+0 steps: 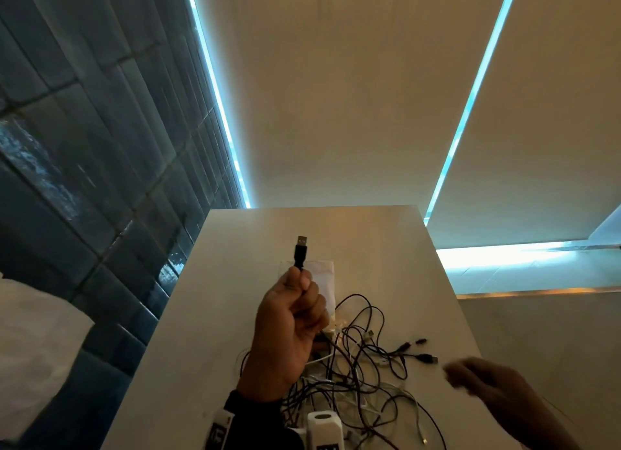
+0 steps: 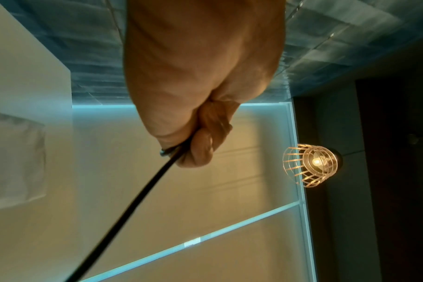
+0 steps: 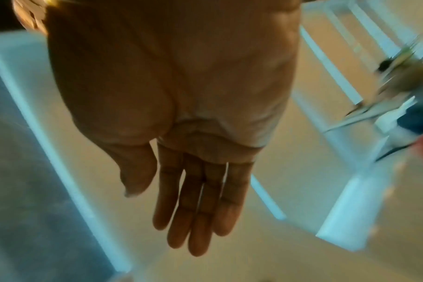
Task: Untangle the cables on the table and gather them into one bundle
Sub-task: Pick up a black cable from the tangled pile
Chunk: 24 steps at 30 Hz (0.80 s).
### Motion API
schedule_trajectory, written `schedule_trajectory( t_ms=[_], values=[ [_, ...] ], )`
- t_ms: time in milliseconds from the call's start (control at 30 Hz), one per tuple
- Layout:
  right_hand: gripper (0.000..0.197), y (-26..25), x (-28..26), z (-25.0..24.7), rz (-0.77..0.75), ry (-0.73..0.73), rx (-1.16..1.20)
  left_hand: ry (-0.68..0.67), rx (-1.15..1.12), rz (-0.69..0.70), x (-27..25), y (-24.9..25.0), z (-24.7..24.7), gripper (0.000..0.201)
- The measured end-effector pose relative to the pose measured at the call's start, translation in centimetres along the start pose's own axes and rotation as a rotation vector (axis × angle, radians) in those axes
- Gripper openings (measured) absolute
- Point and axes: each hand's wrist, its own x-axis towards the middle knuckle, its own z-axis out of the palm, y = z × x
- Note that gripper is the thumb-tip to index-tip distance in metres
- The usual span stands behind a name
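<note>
I pinch a black cable [image 2: 123, 209] between thumb and curled fingers of my left hand [image 1: 290, 328], just below its USB plug [image 1: 301, 249], which sticks up above my knuckles. In the left wrist view the cord runs taut down and away from my fist. My right hand [image 3: 181, 152] holds nothing; its fingers lie straight and together, palm showing, and it is blurred off to the right of the pile.

The rest of the cables [image 1: 356, 365], black and white, lie in a loose tangle on the table [image 1: 235, 298] under and beside my left wrist, with a few plug ends poking out toward my right hand. A pale flat packet [image 1: 322, 271] lies beyond the heap.

I judge this to be early untangling: one end is found and lifted, nothing is bundled yet. Next I would need the free hand to follow this cord down into the knot and ease it clear without tightening the loops around it.

The table is pale and smooth. Light blinds [image 1: 353, 96] hang ahead, dark tiles [image 1: 84, 130] cover the left wall, and a cage lamp [image 2: 311, 165] glows.
</note>
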Motion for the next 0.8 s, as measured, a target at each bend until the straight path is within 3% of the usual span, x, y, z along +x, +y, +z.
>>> schedule_trajectory(
  t_ms=[100, 167, 233, 300, 500, 567, 600, 700, 733, 800],
  values=[
    [0.028, -6.2, 1.2, 3.8, -0.224, -0.215, 0.253, -0.010, 0.043, -0.042, -0.1, -1.1, 1.2, 0.025],
    [0.030, -8.8, 1.4, 5.7, -0.261, -0.395, 0.371, -0.011, 0.112, -0.051, -0.3, -1.6, 1.7, 0.024],
    [0.028, -9.6, 1.3, 7.2, -0.250, -0.475, 0.464, 0.004, 0.191, -0.055, -0.3, -1.6, 1.7, 0.020],
    [0.025, -9.4, 1.3, 7.2, -0.209, -0.419, 0.549, 0.027, 0.245, -0.080, -0.2, -1.4, 0.8, 0.019],
    [0.037, -4.5, 1.4, 4.4, -0.177, -0.084, 0.373, -0.115, 0.463, -0.351, -0.5, -0.1, -1.3, 0.025],
    [0.062, -1.8, 1.1, 2.8, -0.110, -0.026, 0.370, -0.067, 0.407, -0.250, -0.3, 0.7, -1.7, 0.027],
    [0.060, -0.7, 1.2, 2.2, -0.081, -0.070, 0.355, -0.043, 0.323, -0.160, 0.0, 1.0, -1.9, 0.026],
    [0.020, 1.8, 0.1, 2.6, -0.102, -0.387, 0.139, 0.013, 0.053, 0.044, 0.7, 1.3, -1.5, 0.023],
    [0.020, 2.3, -0.4, 3.1, -0.104, -0.456, 0.022, 0.042, 0.006, 0.074, 0.8, 1.2, -1.1, 0.023],
    [0.049, 2.6, -0.9, 3.7, -0.035, -0.532, -0.161, 0.080, -0.039, 0.095, 0.8, 0.8, -0.5, 0.024]
  ],
)
